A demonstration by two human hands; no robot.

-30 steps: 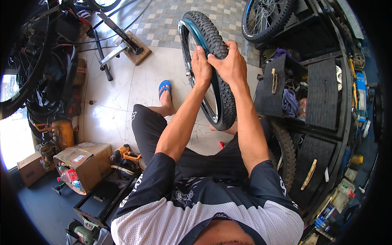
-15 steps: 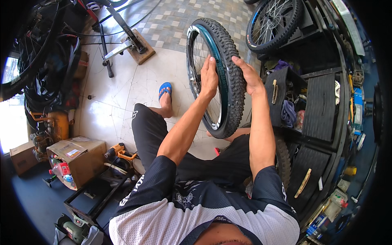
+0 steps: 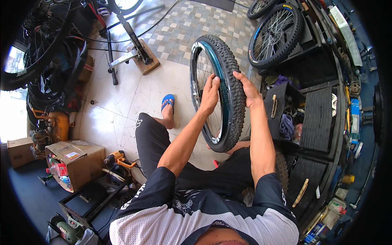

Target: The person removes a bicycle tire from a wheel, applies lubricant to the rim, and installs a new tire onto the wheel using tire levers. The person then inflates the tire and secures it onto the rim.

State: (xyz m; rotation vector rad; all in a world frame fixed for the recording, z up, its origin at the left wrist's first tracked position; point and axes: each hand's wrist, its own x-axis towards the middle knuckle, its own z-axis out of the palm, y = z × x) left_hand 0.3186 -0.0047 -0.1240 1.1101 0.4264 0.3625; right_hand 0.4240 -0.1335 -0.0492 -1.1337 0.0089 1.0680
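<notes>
Between my hands, a bicycle wheel (image 3: pixel 236 118) stands nearly upright above my lap. Its black tyre is knobbly, and a teal band shows along the inner side next to the black-and-white rim. My left hand (image 3: pixel 210 96) grips the left side at the rim and teal band, thumb and fingertips pointing up. On the opposite side my right hand (image 3: pixel 250 92) clasps the tread, its thumb lying on the knobs. Most of the right fingers are hidden behind the tyre. The wheel's spokes and hub show partly past my left hand.
At the right stand black drawers (image 3: pixel 316 118), one pulled out with cloths inside. Another wheel (image 3: pixel 275 34) leans beyond them. A repair stand (image 3: pixel 139 51) on a wooden block is far left. Nearer lie a cardboard box (image 3: pixel 83 157) and a yellow power tool (image 3: pixel 118 158).
The wheel and both hands sit slightly lower in the picture, as does the surrounding floor, so the view has tilted. Both hands keep about the same hold on the wheel.
</notes>
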